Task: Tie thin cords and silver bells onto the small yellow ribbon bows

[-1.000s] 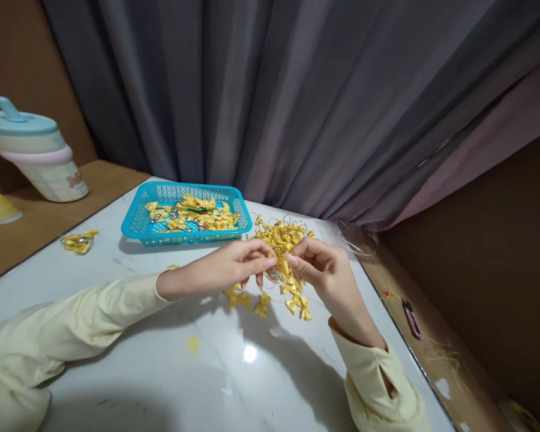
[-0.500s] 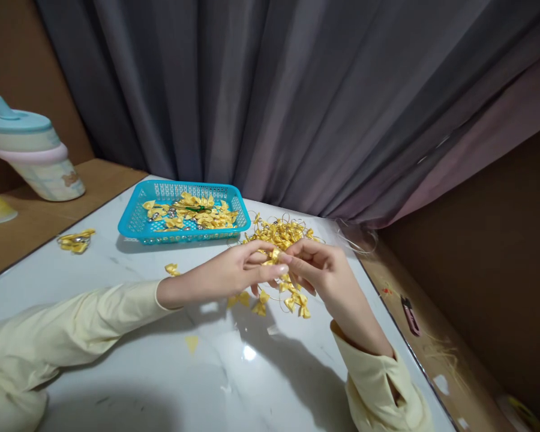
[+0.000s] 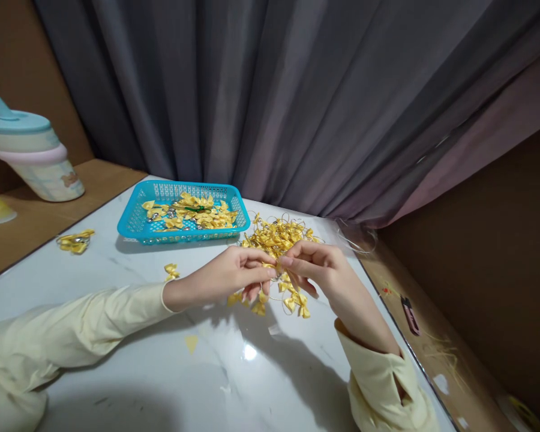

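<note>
Just in front of a pile of yellow ribbon bows with thin loops and silvery beads or bells, my two hands meet at the fingertips. My left hand comes in from the left, thumb and fingers pinched. My right hand pinches from the other side. A small yellow ribbon bow is between them, mostly covered by the fingers. Below the hands lie several loose bows on the table. Another single bow rests beside my left wrist.
A blue plastic basket of yellow bows stands behind my left hand on the white marbled table. Farther left are a small bow bundle and a lidded tumbler. A pink-handled cutter lies on the right ledge. Grey curtain hangs behind.
My left hand has shifted slightly left and its fingers have drawn back a little from the right hand's. The yellow bow between them is now more covered.
</note>
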A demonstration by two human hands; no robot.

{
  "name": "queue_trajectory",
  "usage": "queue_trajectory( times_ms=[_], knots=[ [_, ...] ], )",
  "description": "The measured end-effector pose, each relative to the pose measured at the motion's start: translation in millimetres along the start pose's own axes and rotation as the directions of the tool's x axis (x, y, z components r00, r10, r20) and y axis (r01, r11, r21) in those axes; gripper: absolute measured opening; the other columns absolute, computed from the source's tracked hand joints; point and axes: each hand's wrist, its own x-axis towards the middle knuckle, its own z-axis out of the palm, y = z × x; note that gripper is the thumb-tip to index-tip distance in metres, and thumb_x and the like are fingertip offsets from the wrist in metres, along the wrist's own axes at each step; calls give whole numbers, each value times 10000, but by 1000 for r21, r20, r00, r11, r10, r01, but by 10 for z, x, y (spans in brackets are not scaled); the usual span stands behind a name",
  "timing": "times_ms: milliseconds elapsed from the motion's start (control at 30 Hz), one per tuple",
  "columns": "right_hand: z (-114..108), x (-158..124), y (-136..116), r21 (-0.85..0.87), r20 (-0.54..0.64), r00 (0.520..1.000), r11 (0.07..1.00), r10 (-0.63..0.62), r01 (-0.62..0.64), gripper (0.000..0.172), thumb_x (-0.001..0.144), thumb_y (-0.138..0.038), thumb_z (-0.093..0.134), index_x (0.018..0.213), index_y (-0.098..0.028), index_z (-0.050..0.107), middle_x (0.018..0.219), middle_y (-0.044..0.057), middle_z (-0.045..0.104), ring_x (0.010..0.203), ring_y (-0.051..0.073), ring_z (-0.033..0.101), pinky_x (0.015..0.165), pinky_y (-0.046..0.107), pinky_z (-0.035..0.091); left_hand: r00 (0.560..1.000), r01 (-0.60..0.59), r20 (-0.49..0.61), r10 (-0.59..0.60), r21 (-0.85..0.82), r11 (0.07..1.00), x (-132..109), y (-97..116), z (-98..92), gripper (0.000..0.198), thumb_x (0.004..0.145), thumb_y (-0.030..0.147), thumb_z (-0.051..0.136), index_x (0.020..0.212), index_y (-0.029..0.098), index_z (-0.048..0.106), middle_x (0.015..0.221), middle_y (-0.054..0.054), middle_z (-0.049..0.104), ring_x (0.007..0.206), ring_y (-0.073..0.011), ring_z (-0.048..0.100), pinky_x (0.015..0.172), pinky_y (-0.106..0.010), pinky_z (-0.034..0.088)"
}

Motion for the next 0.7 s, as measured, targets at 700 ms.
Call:
queue_trajectory(
  times_ms=[700],
  knots=[
    [95,178,322,-226,278,960,971,-15,81,196,794,-237,494,620,-164,442,519,-41,421,469,69,361,450,193,271,926,173,333,-178,44,984,-145,-87,-180,209,828,327,585,828,136,670,618,-2,624,448,-47,468,442,-160,355]
  ],
)
